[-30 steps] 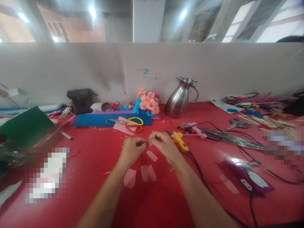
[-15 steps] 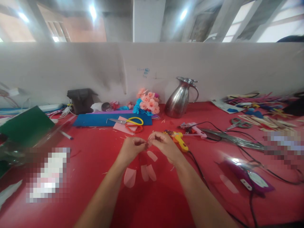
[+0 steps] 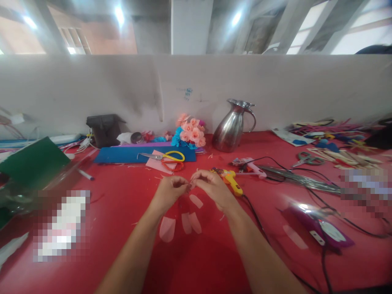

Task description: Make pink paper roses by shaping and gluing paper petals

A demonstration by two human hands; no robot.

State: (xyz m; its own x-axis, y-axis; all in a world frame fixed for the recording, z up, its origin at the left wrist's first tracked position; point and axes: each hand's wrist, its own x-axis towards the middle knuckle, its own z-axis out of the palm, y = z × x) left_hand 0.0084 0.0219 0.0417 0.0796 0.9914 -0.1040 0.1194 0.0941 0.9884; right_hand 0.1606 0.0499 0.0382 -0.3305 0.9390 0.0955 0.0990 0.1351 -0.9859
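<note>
My left hand and my right hand meet fingertip to fingertip above the red table, both pinched. Between them shows a bit of a small pink paper petal, mostly hidden by the fingers. Just below the hands lies a loose pink petal. Closer to me, two overlapping petals and a wider petal lie flat. A yellow glue gun rests beside my right hand. Beyond my left hand, scissors with yellow and orange handles lie on pink paper.
Behind stand a bunch of pink and blue paper flowers and a steel jug. A blue sheet lies at the back. On the right are wire stems, grey-handled scissors, black cables and a purple device. A green sheet leans at left.
Both hands stay at the same spot, still pinched together, with only a very slight shift of the fingertips. Everything on the table lies as before.
</note>
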